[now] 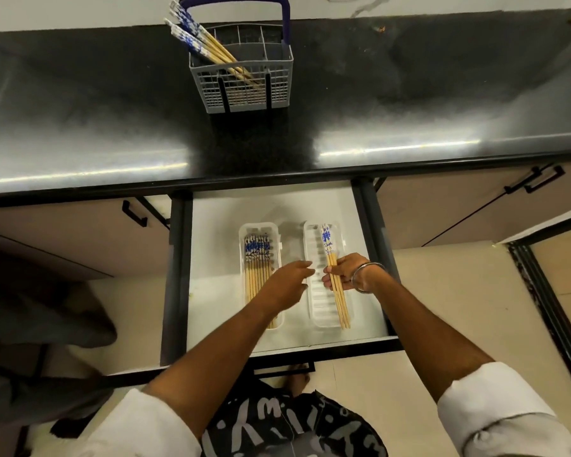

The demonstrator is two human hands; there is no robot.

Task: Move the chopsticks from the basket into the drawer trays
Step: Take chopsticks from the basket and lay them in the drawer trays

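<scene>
A few chopsticks (337, 285) are pinched by the right hand (345, 271) over the right tray (314, 258) at lower centre, the left hand (285, 283) relaxed beside; release seems next, then more fetched from the basket (244, 84) at top.

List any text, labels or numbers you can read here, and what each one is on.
No text reads clearly.
Dark garment at the bottom: pale letter-like marks, too blurred and distorted to read.
Chopsticks in the right hand: blue pattern only, no legible words.
Basket: no label visible.
</scene>
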